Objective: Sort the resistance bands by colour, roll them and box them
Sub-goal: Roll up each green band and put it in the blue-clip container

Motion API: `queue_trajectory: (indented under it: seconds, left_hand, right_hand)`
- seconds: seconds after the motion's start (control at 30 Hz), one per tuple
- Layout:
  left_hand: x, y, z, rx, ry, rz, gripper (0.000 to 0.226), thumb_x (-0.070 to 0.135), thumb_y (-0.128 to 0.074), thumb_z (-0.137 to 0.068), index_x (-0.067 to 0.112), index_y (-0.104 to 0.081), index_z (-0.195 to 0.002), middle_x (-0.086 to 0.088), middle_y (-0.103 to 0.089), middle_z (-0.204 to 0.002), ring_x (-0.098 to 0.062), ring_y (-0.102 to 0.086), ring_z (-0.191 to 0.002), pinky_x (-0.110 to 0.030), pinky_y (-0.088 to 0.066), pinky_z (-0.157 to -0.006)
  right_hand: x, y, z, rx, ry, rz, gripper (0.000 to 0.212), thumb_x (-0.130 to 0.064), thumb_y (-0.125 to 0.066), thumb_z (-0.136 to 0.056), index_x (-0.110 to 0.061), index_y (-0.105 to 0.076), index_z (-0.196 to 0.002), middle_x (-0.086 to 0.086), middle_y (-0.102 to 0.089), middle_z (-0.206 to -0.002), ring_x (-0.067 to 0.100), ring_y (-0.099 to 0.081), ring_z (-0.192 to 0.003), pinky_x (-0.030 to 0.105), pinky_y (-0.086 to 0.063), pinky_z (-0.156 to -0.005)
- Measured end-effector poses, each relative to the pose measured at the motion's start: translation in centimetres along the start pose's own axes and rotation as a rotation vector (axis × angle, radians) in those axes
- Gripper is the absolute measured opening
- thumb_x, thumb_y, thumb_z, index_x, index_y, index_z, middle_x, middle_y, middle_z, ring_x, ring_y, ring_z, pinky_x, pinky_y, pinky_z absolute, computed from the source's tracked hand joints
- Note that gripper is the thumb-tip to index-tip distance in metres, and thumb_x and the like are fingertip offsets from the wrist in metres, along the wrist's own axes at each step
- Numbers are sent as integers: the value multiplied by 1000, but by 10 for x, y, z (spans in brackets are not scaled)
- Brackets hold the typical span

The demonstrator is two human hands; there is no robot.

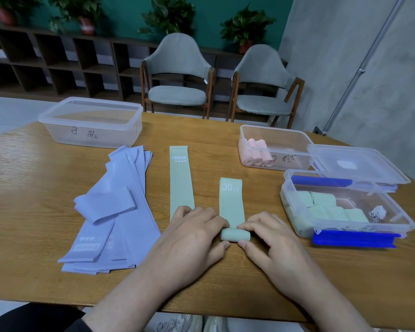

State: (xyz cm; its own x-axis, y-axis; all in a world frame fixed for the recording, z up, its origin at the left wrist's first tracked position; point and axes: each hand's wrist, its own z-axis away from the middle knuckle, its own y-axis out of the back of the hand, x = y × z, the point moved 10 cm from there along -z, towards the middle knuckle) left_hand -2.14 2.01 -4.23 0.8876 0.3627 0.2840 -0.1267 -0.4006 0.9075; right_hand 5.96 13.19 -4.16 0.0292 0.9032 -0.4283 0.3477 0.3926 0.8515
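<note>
Teal back wall (pixel 120 10), potted plants (pixel 169 14) atop low dark cubby shelving (pixel 58 65), two grey upholstered chairs (pixel 177 75) with wooden frames, grey concrete wall (pixel 369 56) right, wood-grain counter (pixel 34 200)

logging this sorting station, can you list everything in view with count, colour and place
green band being rolled: one, pale green, table centre, near end rolled up
flat green band: one, pale green, left of it
purple bands: a pile, count unclear, lilac, table left
empty box: one, clear, far left
pink box: one, clear, far right, holding pink rolls, about three
green box: one, clear with blue clips, near right, holding green rolls
lid: one, clear, resting between the two right-hand boxes
chairs: two, grey, behind the table
plants: four, green, on the shelf
left hand: on the roll
right hand: on the roll
</note>
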Motion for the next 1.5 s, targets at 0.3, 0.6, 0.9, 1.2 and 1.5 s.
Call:
queue_trajectory:
  seconds: [0.3,0.6,0.9,1.2,1.5]
  left_hand:
    - [0,2,0,10,2,8,37,55,-41,-94,36,-62,-118,19,-57,-105,-3,-50,-104,-31,-34,-100]
    - [0,1,0,6,7,8,33,52,-39,-96,36,-61,-115,18,-57,-105,-5,-51,-104,-33,-35,-99]
    - [-1,1,0,2,6,7,32,56,-45,-93,36,-58,-114,20,-55,-106,-4,-50,-107,-34,-36,-99]
    - [-1,1,1,-4,22,-16,38,58,-41,-93,37,-59,-119,20,-55,-109,-4,-49,-108,-34,-36,-101]
    - [0,2,0,-8,26,-17,36,56,-38,-94,37,-61,-114,18,-54,-103,-6,-50,-104,-35,-37,-98]
  right_hand:
    - [0,0,0,-12,0,-4,28,-50,-53,-92,-35,-64,-113,-29,-50,-109,0,-48,-110,33,-45,-94]
    - [3,0,0,-12,-19,-26,31,-50,-57,-89,-34,-63,-115,-30,-49,-111,0,-49,-112,31,-45,-95]
    - [2,-1,0,-8,-14,-19,29,-51,-52,-91,-36,-64,-112,-30,-48,-110,0,-49,-111,31,-45,-94]
    - [1,0,0,-17,-18,-20,25,-52,-51,-91,-40,-60,-110,-31,-48,-111,0,-48,-112,32,-45,-94]
    - [2,-1,0,-12,-18,-33,26,-55,-54,-87,-40,-58,-108,-31,-49,-111,1,-50,-111,33,-46,-94]
